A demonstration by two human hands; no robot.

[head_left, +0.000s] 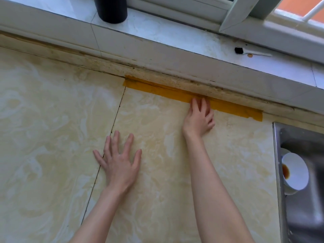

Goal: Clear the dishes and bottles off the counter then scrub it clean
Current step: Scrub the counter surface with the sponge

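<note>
The cream, marble-patterned counter top (pixel 52 120) is seen bare of dishes and bottles. A white ceramic bowl with a brown residue (pixel 298 172) lies in the stainless steel sink (pixel 277 155) at the right, and a black cylindrical container (pixel 112 9) stands on the pale tiled window sill (pixel 175 37). The clearing is therefore judged done, and the scrubbing is the step in hand.

The left hand (pixel 119 163) is laid flat on the counter with its fingers spread wide, just beside the dark seam (pixel 115 120) between the panels. The right hand (pixel 199 120) is stretched to the back edge, its fingers loosely bent and their tips set on the strip of orange tape (pixel 157 87). Nothing is held in either hand, and no cloth or sponge is seen.

For good work, a scrubber should be fetched first. The grimy joint below the sill and the yellowed patch near the sink are best given firm, short strokes. The tape should be rubbed along its length, not across it, so that its edges are not lifted. The left hand can be kept planted for bracing.
</note>
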